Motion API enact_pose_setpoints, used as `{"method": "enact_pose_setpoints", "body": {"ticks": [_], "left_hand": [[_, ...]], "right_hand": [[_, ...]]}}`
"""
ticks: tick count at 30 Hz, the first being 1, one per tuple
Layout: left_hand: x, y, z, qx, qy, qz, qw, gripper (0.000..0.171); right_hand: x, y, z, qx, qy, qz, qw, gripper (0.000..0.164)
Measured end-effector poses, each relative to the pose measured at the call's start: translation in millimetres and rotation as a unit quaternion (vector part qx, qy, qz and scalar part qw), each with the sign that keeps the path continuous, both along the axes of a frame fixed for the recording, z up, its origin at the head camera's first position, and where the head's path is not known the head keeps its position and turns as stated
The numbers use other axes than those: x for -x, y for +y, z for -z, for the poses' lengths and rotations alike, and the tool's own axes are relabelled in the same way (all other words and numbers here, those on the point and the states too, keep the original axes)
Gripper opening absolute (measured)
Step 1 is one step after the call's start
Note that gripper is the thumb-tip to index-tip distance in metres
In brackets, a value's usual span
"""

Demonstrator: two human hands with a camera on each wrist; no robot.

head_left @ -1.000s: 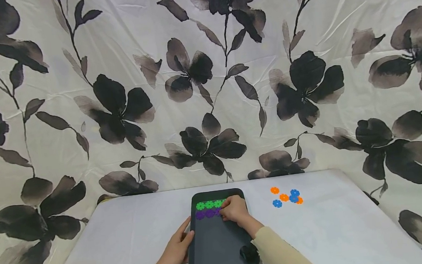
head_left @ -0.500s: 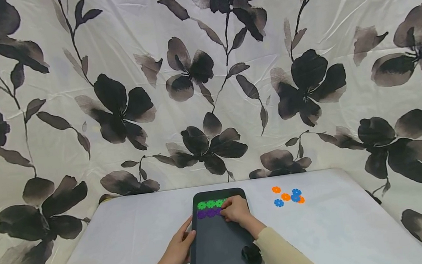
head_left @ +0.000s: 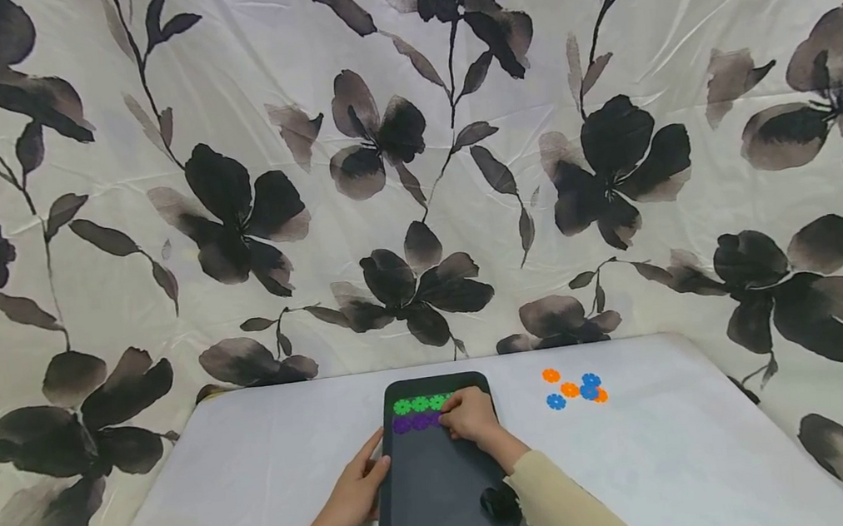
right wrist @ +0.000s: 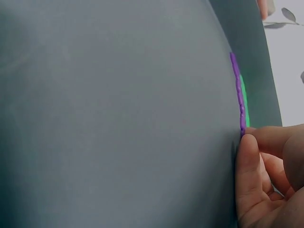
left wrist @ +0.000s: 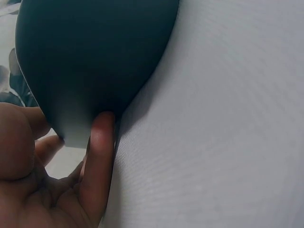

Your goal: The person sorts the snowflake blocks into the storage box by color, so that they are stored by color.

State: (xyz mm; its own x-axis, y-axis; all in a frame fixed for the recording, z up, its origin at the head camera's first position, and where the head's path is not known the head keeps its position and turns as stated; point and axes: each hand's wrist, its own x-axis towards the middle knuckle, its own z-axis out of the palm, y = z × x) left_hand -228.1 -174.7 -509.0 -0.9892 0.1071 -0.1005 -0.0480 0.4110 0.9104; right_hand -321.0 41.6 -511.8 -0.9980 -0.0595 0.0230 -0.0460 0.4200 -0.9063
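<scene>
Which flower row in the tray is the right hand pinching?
The purple row, pinched at its right end by the right hand; the green row lies beyond it.

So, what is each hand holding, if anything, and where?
Left hand: dark grey rectangular tray, by its left side. Right hand: apparently a purple flower-shaped piece, by one edge.

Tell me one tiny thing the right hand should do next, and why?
Perhaps the right hand could gently let go of the purple flower discs: it is pinching the end of their row, which already looks straight beside the green flower discs, and the left hand is holding the tray.
</scene>
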Motion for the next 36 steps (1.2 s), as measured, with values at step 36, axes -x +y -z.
{"method": "enact_pose_setpoints", "body": {"ticks": [36], "left_hand": [[-2.1,2.2,-5.9,-0.008,-0.005,-0.005,0.9999,0.055]], "right_hand": [[48.4,134.9,-83.2,0.043,-0.075,0.052,0.995,0.029]]}}
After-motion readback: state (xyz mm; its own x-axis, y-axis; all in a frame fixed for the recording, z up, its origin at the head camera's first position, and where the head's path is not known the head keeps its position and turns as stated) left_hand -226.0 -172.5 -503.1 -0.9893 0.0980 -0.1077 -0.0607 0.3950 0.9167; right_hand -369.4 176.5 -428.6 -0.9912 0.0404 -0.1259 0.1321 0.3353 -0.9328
